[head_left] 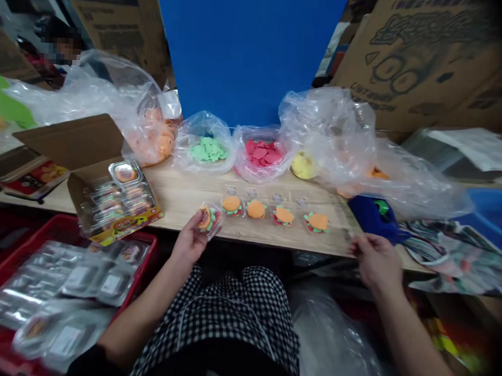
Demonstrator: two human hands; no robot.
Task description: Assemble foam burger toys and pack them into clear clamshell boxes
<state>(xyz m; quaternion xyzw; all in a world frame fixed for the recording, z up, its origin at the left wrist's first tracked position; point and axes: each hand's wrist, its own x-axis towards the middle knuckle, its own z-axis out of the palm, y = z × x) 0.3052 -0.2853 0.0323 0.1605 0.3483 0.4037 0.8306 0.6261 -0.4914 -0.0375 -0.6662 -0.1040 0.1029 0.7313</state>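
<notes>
My left hand (190,239) grips a toy burger in a clear plastic case (210,222) at the table's front edge. To the right of it stand several more toy burgers (256,209) in a row, in clear cases with their lids folded back. My right hand (375,262) is at the table edge, just in front of a blue tape dispenser (372,218). Its thumb and fingertips are pinched together, and what is between them, if anything, is too blurred to make out.
Plastic bags with green pieces (210,149), red pieces (263,153) and yellow pieces (303,165) line the back. On the left, an open cardboard box (120,218) holds packed burgers. Below it, a red crate (142,261) holds clear packages. A person (60,41) is at far left.
</notes>
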